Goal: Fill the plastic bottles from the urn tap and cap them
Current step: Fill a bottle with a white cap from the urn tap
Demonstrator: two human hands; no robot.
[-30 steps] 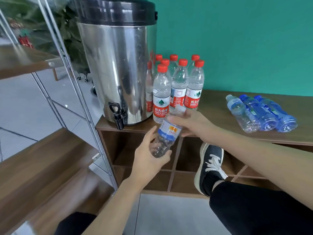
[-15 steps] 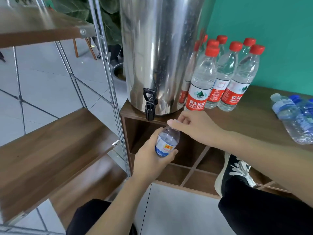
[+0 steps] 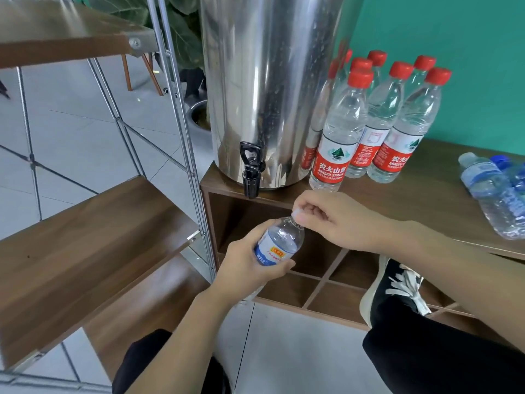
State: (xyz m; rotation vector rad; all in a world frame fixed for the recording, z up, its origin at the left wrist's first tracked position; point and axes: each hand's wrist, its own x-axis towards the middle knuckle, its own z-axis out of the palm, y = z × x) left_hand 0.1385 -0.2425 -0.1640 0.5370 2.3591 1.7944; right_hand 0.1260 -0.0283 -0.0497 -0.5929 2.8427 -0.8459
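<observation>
A tall steel urn point(image 3: 264, 89) stands on a wooden surface point(image 3: 431, 177) against a green wall, its black tap point(image 3: 251, 173) hanging over the front edge. Just right of the urn stands a cluster of upright red-capped bottles point(image 3: 369, 123), all capped and seemingly full — likely the finished ones. Farther right, a few blue-labelled bottles point(image 3: 491, 194) lie on their sides, probably waiting their turn; whether they hold water cannot be told.

Below and in front of the tap, the left hand point(image 3: 247, 268) wraps its grip around a small clear bottle point(image 3: 279, 241) with a blue label, held tilted with its neck toward the right. The right hand point(image 3: 335, 220) pinches the pale cap point(image 3: 297, 216) at that neck between thumb and fingers. The bottle looks empty, so the cap is probably coming off — filling and re-capping remain, and then the lying bottles.
</observation>
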